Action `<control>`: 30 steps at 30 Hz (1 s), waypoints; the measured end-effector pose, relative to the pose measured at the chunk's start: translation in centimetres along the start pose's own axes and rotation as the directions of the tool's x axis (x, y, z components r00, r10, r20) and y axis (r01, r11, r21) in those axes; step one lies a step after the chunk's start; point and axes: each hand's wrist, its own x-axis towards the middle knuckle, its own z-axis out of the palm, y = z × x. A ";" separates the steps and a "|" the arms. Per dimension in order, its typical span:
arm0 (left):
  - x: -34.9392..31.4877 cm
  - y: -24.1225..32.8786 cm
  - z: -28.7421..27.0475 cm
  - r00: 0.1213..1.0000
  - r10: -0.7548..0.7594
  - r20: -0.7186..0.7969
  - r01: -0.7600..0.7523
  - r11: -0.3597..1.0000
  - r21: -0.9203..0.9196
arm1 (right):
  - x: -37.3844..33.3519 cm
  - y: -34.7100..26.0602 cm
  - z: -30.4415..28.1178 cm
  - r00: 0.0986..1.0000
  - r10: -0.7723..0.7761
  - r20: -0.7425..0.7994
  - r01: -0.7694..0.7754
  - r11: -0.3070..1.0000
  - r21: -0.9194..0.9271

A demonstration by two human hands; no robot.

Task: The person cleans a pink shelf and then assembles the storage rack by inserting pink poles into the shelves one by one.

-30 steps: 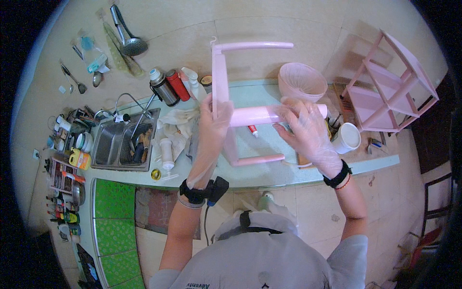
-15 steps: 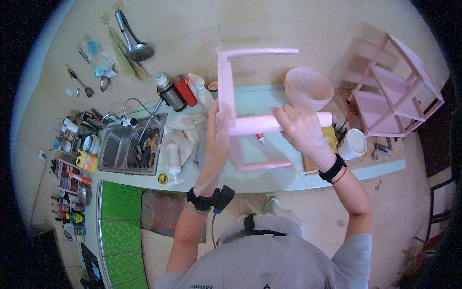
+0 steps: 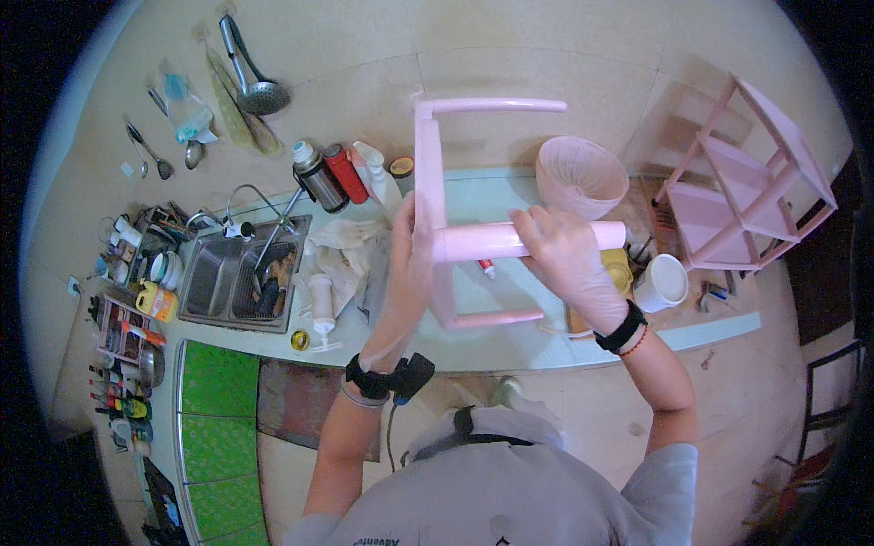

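A pink plastic rack section (image 3: pixel 478 242), a flat shelf panel with tubular legs, is held up on its side over the counter, its legs toward the right. My right hand (image 3: pixel 563 250), in a clear thin glove, is wrapped round the nearest, thickest-looking leg. At the panel's left side, my left hand (image 3: pixel 401 273), gloved too, supports the shelf; part of its fingers is hidden behind the panel. Below the held leg, a small red and white tube (image 3: pixel 487 269) lies on the counter.
A pink assembled rack (image 3: pixel 742 196) stands at the right, near a pink basket (image 3: pixel 583 177) and a white tub (image 3: pixel 662 283). Left are a sink (image 3: pixel 246 273), a thermos (image 3: pixel 319 176), a red bottle (image 3: pixel 345 173), spray bottles (image 3: pixel 378 177), crumpled plastic (image 3: pixel 344 255) and a white pump dispenser (image 3: pixel 322 305).
The whole view has shifted slightly left and down. Both hands keep the same hold on the pink rack section, which has barely moved.
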 end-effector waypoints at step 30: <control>-10.3 -9.4 -3.6 0.996 -0.090 0.002 0.090 0.996 0.029 | -8.3 6.0 -13.4 0.476 0.806 -0.352 -0.732 0.585 0.349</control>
